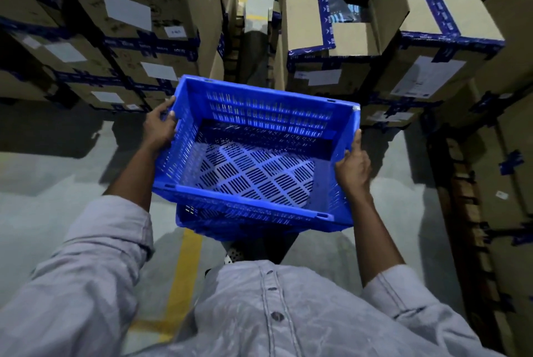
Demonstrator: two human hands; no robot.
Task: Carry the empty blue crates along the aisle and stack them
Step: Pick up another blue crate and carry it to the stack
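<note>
Standing right behind this guy: closest to me is his pale grey button-up shirt [288,313], sleeves pushed up past the wrists, both arms stretched out in front. He's got a blue crate [259,114] held up in the air off the floor, out in front of his belly and tipped a bit to one side. The left grip [160,125] is curled over the rim of the left end wall, fingers hooked over the top edge. The right grip [353,166] is clamped on the right end wall, thumb lying along the rim. The crate's got nothing in it, you can see straight down to the slotted base. There's more blue plastic showing under the near edge, and I honestly can't tell if that's a second crate nested below or just the outer wall. Under it all is grey concrete floor [57,198] with a yellow line [184,270] painted on it. Further on, stacks of cardboard boxes [129,10] with blue tape wall in both sides, one open box [346,10] on the right, and a narrow aisle [248,53] running between them.
</note>
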